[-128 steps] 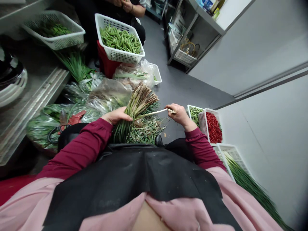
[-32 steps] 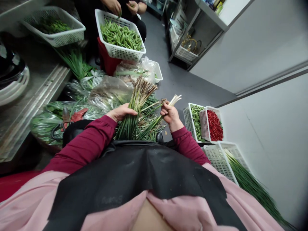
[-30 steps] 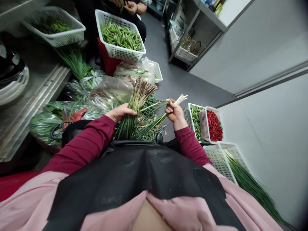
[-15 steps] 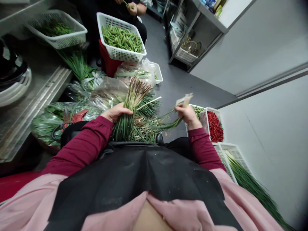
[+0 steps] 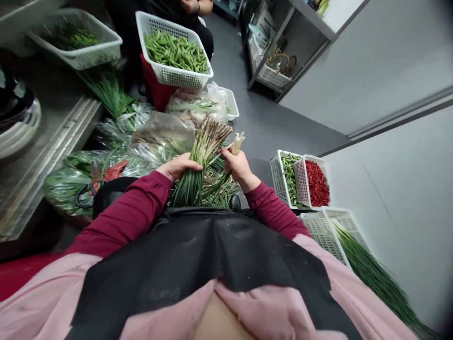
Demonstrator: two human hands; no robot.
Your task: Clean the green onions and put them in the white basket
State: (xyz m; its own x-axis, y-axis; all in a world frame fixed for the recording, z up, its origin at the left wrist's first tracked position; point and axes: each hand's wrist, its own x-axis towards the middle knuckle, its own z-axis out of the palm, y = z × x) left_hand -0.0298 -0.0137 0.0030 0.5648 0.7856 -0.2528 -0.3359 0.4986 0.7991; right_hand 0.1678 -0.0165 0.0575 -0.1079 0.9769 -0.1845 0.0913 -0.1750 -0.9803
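My left hand [image 5: 180,167] is closed around a thick bunch of scallions [image 5: 198,165], their brownish root ends fanned upward and green leaves hanging below. Close on its right, my right hand [image 5: 238,165] grips a smaller bundle of scallions [image 5: 238,143] with pale, clean white ends. Its fingertips are at the edge of the larger bunch; whether they pinch a stalk there I cannot make out. Beneath both hands lies a heap of scallion leaves and trimmings [image 5: 221,191].
Green peppers fill a white basket [image 5: 208,75] ahead, near a seated person [image 5: 191,5]. Plastic bags of greens [image 5: 159,137] lie to the left beside a metal ledge [image 5: 53,165]. On my right stand baskets of red chillies [image 5: 316,184], green vegetables [image 5: 290,174] and long scallions [image 5: 371,269].
My right hand has swung left with its bundle, from out on the right to beside the larger bunch. The left hand still grips that bunch and sits slightly further right.
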